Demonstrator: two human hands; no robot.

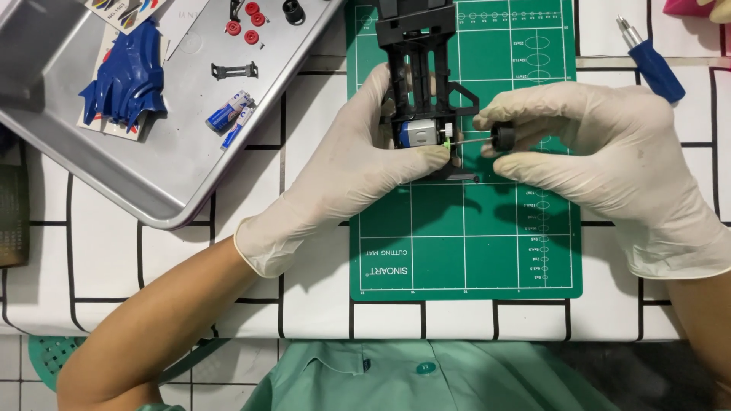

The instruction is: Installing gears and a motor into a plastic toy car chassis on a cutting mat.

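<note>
The chassis (417, 76), a black plastic frame, lies on the green mat (487, 251) at the 12 o'clock part of the view, its long axis running from 12 to 6 o'clock. A silver and blue motor (417, 134) sits in the near end of the chassis.

The left hand (343, 179), in a white glove, is closed around the near end of the chassis from the 9 o'clock side. Its thumb presses just below the motor, and its fingers wrap over the left rail.

The right hand (609, 160), also gloved, pinches the black handle of a small screwdriver (487, 139) between thumb and forefinger. The shaft lies level and points toward 9 o'clock. Its tip meets the motor end at a small green part; whether the tip is seated cannot be told.

The mat rests on a table (106, 259) covered in white cloth with a black grid.

A metal tray (190, 190) stands at 10 o'clock, apart from the mat. It holds:
- a blue body shell (129, 76) at the tray's left;
- two blue and white batteries (230, 116), side by side, near the tray middle;
- red wheels (247, 23) at the far edge;
- a small black bracket (234, 71) between wheels and batteries.

A second, blue-handled driver (651, 62) lies on the table at 2 o'clock, well apart from both hands.
</note>
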